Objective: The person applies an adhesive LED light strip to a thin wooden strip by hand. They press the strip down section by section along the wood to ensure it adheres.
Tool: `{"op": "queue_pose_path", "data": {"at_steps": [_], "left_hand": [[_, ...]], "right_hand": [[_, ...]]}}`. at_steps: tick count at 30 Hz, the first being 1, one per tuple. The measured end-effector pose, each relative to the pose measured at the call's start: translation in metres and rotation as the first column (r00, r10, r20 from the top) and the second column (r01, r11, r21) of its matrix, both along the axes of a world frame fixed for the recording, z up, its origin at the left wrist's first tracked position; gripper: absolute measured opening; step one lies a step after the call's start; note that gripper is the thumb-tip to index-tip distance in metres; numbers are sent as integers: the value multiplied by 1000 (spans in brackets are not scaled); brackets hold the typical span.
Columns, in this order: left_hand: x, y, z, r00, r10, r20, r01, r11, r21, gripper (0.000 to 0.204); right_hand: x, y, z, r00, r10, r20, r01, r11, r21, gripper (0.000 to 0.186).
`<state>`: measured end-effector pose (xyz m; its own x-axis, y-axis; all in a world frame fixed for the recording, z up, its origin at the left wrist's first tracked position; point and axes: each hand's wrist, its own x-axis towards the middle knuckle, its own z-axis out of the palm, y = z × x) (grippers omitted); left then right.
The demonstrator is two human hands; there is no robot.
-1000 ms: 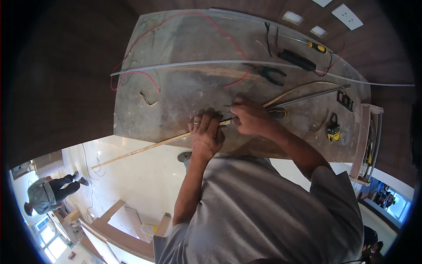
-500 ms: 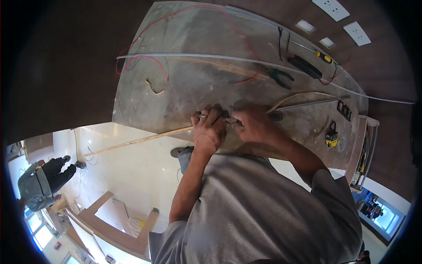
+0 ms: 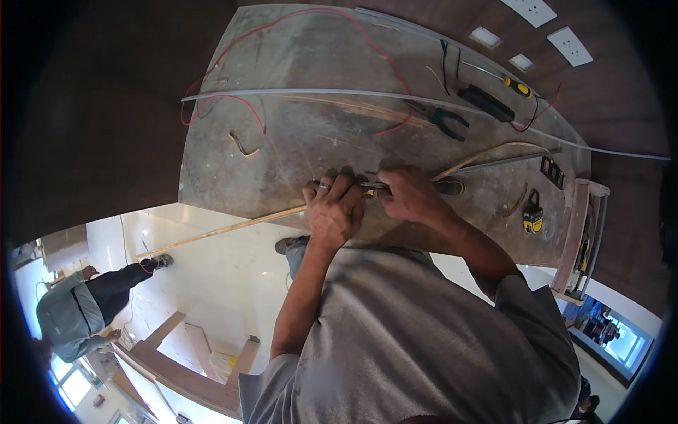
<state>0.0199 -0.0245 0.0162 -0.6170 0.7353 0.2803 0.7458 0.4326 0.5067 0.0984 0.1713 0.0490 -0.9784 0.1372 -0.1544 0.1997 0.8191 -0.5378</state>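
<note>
My left hand (image 3: 333,212) presses its bent fingers onto a long, thin, yellowish strip (image 3: 233,230), which looks like an LED light strip. The strip runs off the table's near edge to the lower left. Its far part curves over the table to the right of my hands. My right hand (image 3: 412,196) is closed beside the left fingertips. A small silvery metal piece (image 3: 374,185) shows between the hands, apparently gripped by the right one; its kind is unclear. Beside my right wrist lies a dark thing with a rounded end (image 3: 450,187), partly covered.
On the worn table (image 3: 296,155) lie pliers (image 3: 448,124), a yellow-and-black screwdriver (image 3: 518,87), a black box (image 3: 486,103) with wires, a tape measure (image 3: 532,215), red wire (image 3: 244,102) and a long pale strip (image 3: 296,92). Another person (image 3: 81,304) is at the left.
My hands stay nearly in place, with the right one shifted very slightly to the right. The other person's body and leg have moved to the right.
</note>
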Motion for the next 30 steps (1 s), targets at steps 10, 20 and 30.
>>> {"op": "queue_pose_path", "data": {"at_steps": [10, 20, 30], "left_hand": [[-3, 0, -7, 999, 2, -51, 1, 999, 52, 24], [-2, 6, -1, 999, 34, -20, -33, 999, 38, 23], [-1, 11, -7, 998, 66, 7, -66, 996, 51, 18]], "right_hand": [[9, -6, -3, 962, 69, -262, -81, 996, -34, 13], [3, -9, 6, 999, -30, -42, 33, 996, 83, 21], [4, -11, 2, 999, -38, 30, 34, 992, 118, 29]]}}
